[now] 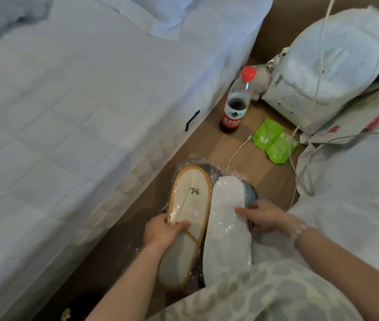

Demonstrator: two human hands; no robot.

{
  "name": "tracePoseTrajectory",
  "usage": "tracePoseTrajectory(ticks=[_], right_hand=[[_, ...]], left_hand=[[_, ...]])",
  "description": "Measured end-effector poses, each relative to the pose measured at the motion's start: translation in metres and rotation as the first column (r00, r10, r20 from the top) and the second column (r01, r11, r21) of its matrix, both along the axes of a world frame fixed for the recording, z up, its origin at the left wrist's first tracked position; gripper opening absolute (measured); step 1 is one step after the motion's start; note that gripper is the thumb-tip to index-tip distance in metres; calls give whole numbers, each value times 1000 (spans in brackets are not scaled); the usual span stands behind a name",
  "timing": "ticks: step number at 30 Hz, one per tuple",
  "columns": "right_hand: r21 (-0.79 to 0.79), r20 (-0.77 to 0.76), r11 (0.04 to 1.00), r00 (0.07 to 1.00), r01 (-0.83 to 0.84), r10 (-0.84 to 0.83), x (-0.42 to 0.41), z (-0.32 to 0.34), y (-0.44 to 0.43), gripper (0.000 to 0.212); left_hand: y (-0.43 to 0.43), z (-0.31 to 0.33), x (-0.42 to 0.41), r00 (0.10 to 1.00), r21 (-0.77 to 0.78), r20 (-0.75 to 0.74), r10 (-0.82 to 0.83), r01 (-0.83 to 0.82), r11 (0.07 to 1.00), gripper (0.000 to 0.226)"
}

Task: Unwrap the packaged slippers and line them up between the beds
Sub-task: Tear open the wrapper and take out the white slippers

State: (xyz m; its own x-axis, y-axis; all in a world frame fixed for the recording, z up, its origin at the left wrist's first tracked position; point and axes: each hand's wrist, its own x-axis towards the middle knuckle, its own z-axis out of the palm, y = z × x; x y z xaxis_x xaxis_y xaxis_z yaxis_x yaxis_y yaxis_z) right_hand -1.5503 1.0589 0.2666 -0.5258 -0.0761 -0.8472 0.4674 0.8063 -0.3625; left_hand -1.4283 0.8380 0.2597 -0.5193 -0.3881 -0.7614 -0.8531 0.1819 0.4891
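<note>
Two packs of slippers in clear plastic wrap sit low in the gap between the beds. The left pack (187, 218) shows a cream slipper with an orange edge and handwriting on its sole. My left hand (163, 232) grips its left side, thumb across the sole. The right pack (226, 228) shows a plain white sole with a dark slipper behind it. My right hand (262, 215) holds its right edge, fingers pressed on the wrap. Both packs are still wrapped.
A white bed (68, 112) fills the left, a second bed (357, 205) the right. On the brown floor (274, 179) stand a red-capped bottle (235, 105), green sachets (274, 141), a white backpack (330, 72) and white cables (300, 167).
</note>
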Motion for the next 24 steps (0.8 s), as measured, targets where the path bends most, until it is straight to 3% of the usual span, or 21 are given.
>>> tracePoseTrajectory(ticks=[2,5,6,9,11,14,19,24], right_hand=[[30,-97,1000,995,-8,11,-16,2,-11,31],[96,-152,995,987,-42,56,-25,-10,-21,62],[73,-140,997,990,-19,29,-26,-14,-23,63],[-54,-66,988,987,142,-145,-27,-17,-26,29],[-86,-48,979,981,185,-189,-24,-17,-23,19],[-91,-30,969,971,232,-235,-21,-14,-20,21],[-122,-18,949,955,291,-295,-25,1,-28,18],[-235,-72,918,936,320,-345,-36,31,-60,54]], left_hand=[[-3,-2,1,997,-83,29,-69,71,994,52],[-3,-3,1,990,-298,84,-114,134,945,75],[-3,-2,1,990,-356,85,-110,134,925,83],[-1,6,2,992,-436,12,-128,120,892,93],[0,11,5,985,-452,-51,-165,124,883,88],[-3,18,6,980,-446,-100,-172,110,888,81],[-2,30,-3,982,-329,-132,-132,82,941,80],[7,56,-24,967,-266,-206,-151,93,959,63]])
